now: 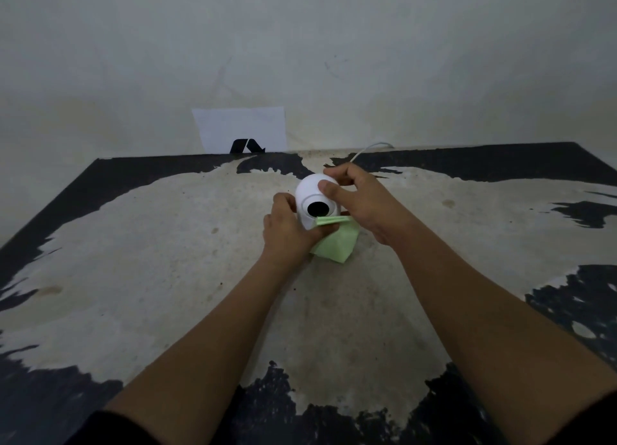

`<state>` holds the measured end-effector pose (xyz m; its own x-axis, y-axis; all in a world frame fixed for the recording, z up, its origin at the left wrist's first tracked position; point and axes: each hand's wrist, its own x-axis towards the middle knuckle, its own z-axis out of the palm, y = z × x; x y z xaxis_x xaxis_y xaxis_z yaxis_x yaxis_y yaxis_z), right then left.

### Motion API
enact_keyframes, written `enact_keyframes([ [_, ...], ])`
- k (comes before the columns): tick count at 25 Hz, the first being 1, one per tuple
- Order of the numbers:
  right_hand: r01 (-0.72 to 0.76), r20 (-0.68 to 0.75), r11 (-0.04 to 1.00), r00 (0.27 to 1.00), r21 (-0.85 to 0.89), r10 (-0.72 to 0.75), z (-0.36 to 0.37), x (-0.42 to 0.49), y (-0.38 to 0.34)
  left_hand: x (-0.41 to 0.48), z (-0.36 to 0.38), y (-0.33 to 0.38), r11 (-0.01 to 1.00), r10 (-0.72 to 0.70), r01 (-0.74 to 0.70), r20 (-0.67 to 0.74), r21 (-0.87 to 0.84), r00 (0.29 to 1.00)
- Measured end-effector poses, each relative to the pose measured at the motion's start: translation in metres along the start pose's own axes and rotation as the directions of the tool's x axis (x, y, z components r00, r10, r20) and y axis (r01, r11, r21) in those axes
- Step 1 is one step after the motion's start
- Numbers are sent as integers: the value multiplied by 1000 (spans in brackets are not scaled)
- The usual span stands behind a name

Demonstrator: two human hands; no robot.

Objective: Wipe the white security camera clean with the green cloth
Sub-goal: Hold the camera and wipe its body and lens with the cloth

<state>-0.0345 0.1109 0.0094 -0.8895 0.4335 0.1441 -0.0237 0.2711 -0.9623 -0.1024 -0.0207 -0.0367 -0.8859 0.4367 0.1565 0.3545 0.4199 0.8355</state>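
Item: white security camera (315, 197), dome type, black lens facing us, standing mid-table on a worn black-and-cream tabletop (167, 277). A white cable (365, 149) trails from behind it toward the wall.

Item: green cloth (334, 244), folded, tucked against the camera's lower front, one edge just under the lens.

Hands: our left hand (287, 226) is closed around the cloth and the camera's left flank; our right hand (354, 194) grips the dome's top and right side, thumb on the shell.

Handling, as we judge it: light, rigid, smooth plastic, likely slippery; lens scratch-prone. Best held by the shell, clear of the lens; the cloth is soft and pliant.

Containers: none in view.

Also: white paper sheet (240, 127) leaning on the wall.
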Motion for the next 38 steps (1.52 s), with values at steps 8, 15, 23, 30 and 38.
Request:
enact_keyframes([
  [8,-46,41,999,998,-13,46,-2,1,-2,4,-32,-8,992,89,-102,171,73,981],
  [15,-77,-58,992,996,-103,71,-3,-13,-11,-24,-47,-2,995,95,-93,146,-19,985],
  [23,49,272,911,960,-409,71,-4,-63,0,-52,-53,19,958,125,-33,310,-284,942],
  [30,-13,16,775,999,-631,30,-9,-37,20,-4,-63,33,954,69,9,248,-300,966],
  [38,-152,-78,813,988,-562,130,7,-21,32,16,-38,26,898,30,78,238,-432,971],
])
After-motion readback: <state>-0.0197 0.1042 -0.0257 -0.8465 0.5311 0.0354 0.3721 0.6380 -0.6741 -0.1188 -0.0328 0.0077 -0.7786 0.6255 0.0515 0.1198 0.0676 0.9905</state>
